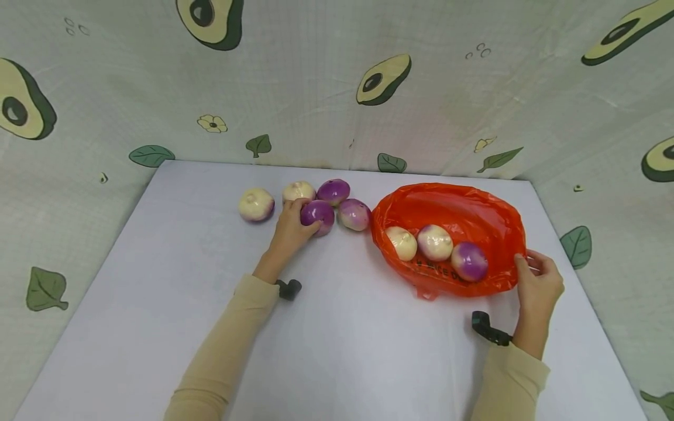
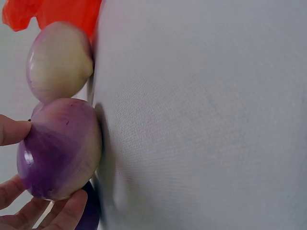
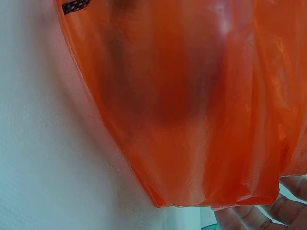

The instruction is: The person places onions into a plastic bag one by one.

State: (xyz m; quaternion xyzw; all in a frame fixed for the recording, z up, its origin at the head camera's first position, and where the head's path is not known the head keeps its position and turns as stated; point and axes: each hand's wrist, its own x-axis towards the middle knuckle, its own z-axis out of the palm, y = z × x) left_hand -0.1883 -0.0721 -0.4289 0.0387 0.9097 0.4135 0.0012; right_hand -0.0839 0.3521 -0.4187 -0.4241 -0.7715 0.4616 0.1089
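Observation:
My left hand [image 1: 291, 228] grips a glossy purple-and-white onion [image 1: 318, 217], with thumb and fingertips on opposite sides of it. In the left wrist view this onion [image 2: 62, 148] sits low by the white tabletop, close against another onion [image 2: 60, 62]. My right hand [image 1: 539, 282] pinches the right rim of a red plastic bag [image 1: 453, 202], thumb at the mouth side and fingers behind. The bag's mouth is wide; inside lie a pale onion [image 1: 402, 243], a second pale one [image 1: 434, 242] and a purple one [image 1: 470, 261]. Red film [image 3: 177, 158] fills most of the right wrist view.
Around the left hand lie a pale onion [image 1: 256, 204], another pale one [image 1: 298, 191], a purple onion [image 1: 334, 192] and a pinkish one [image 1: 354, 214] beside the bag's left rim. A printed cloth [image 1: 310, 76] hangs behind the white table [image 1: 368, 351].

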